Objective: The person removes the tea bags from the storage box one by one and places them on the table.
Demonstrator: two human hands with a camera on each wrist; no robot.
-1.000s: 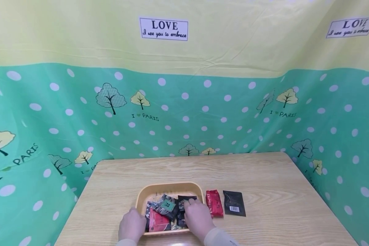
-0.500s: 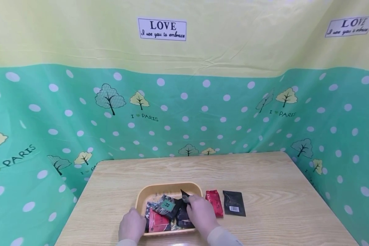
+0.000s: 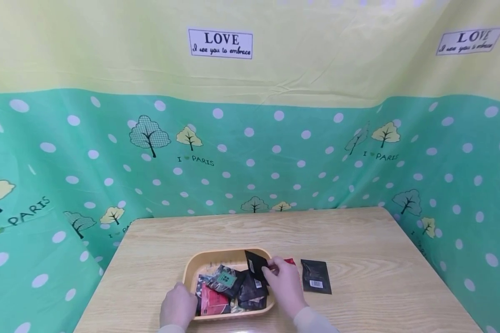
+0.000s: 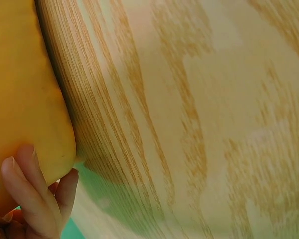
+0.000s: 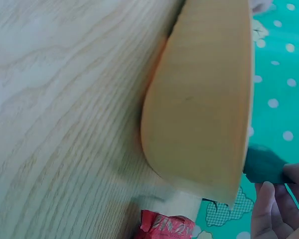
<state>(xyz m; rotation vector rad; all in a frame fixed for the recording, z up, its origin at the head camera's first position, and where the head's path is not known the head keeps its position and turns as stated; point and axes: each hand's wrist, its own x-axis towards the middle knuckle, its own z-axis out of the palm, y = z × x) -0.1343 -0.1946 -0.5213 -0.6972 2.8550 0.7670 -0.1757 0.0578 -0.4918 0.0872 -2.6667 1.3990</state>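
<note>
A yellow plastic tray [image 3: 229,251] with raised sides holds several small packets. My left hand [image 3: 178,305] grips its left side; in the left wrist view the fingers [image 4: 25,191] lie against the tray's outer wall [image 4: 25,89]. Between thumb and fingers, my right hand [image 3: 286,286] pinches a black packet [image 3: 255,264] with a white label, tilted up at the tray's right rim. The right wrist view shows this packet [image 5: 265,165] above the rim. Inside the tray lie a green-labelled packet [image 3: 226,279], a red-pink packet [image 3: 214,299] and dark packets [image 3: 251,289].
To the right of the tray, a red packet [image 3: 290,261] lies on the wooden table [image 3: 379,277], mostly hidden behind my right hand. Beside it rests a black packet [image 3: 315,275] with a barcode. A green dotted cloth [image 3: 233,185] hangs behind the table.
My right hand has drawn the black packet up from among the others and moved right with it, now overlapping the red packet. My left hand stays on the tray.
</note>
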